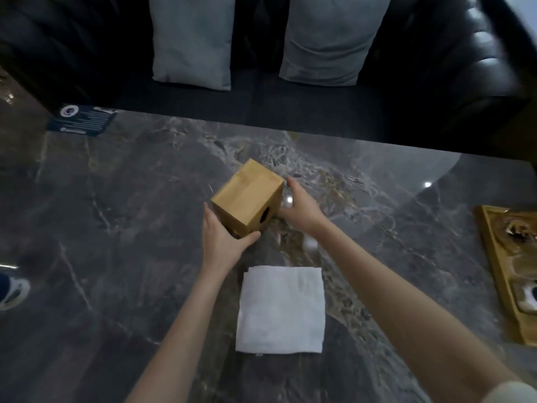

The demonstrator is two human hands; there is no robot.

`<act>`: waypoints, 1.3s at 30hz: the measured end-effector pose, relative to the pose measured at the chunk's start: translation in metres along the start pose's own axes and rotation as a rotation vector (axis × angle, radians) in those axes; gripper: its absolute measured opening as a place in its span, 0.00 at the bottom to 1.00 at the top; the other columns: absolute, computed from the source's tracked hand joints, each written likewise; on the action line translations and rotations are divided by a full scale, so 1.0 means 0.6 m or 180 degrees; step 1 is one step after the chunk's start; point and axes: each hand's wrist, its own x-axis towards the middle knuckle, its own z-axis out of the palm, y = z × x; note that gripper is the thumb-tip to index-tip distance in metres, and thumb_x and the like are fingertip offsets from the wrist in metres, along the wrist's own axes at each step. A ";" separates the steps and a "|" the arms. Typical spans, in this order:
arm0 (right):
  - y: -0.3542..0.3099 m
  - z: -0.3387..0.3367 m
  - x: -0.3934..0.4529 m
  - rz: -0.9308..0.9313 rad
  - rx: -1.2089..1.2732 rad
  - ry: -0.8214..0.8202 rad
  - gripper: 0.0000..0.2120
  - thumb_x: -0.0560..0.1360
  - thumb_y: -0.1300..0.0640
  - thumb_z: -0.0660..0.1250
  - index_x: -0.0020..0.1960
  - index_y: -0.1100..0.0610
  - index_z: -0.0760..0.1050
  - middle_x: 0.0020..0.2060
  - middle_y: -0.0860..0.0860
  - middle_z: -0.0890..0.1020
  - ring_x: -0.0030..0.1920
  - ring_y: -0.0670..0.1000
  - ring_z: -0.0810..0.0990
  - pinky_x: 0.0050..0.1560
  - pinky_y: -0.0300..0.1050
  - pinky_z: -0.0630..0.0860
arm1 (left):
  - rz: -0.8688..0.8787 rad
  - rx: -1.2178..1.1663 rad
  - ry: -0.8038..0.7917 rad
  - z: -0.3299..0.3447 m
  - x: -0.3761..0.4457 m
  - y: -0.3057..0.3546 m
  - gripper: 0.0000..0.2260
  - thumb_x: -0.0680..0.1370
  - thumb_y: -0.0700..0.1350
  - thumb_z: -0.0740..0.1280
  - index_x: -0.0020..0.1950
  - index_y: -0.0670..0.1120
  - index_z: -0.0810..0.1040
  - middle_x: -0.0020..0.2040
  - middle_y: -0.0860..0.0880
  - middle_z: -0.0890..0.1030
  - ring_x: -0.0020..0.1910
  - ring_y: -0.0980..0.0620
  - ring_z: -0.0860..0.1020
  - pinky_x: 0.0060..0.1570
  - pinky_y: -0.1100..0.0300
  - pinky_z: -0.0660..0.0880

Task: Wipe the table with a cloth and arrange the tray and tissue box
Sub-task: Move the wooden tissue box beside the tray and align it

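A wooden tissue box [247, 194] is tilted in the middle of the dark marble table [116, 228], its round opening facing toward me. My left hand [222, 238] grips its near left corner, thumb under the front edge. My right hand [300, 206] rests against its right side with fingers spread. A folded white cloth [280, 309] lies flat on the table just in front of me, between my forearms. A golden wooden tray [494, 257] holding some items sits at the right edge of the view.
A dark card with a white logo [80, 120] lies at the table's far left corner. Behind the table stands a black leather sofa [319, 106] with two grey cushions [193, 42]. A shoe [11, 289] shows at the left edge.
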 end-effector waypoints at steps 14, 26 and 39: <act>0.006 0.022 0.004 -0.0190 -0.0409 0.0487 0.16 0.70 0.62 0.68 0.55 0.60 0.67 0.51 0.57 0.79 0.52 0.58 0.77 0.45 0.47 0.72 | 0.0193 -0.0068 0.0408 0.013 0.012 -0.009 0.45 0.58 0.46 0.80 0.70 0.40 0.61 0.68 0.42 0.70 0.67 0.45 0.68 0.62 0.57 0.64; 0.016 -0.089 -0.090 -0.0296 -0.0572 0.0526 0.30 0.69 0.56 0.71 0.67 0.59 0.64 0.58 0.57 0.78 0.57 0.56 0.76 0.55 0.51 0.75 | 0.0110 -0.0280 0.0089 0.016 -0.064 0.065 0.41 0.57 0.52 0.80 0.65 0.41 0.68 0.62 0.43 0.76 0.61 0.46 0.74 0.58 0.53 0.72; 0.149 -0.216 -0.299 -0.0123 0.0320 0.1072 0.25 0.67 0.55 0.74 0.62 0.54 0.71 0.53 0.49 0.77 0.53 0.49 0.75 0.52 0.43 0.73 | 0.0035 -0.0630 -0.0767 0.129 -0.239 0.137 0.40 0.56 0.57 0.79 0.62 0.42 0.71 0.57 0.47 0.79 0.53 0.49 0.78 0.52 0.53 0.76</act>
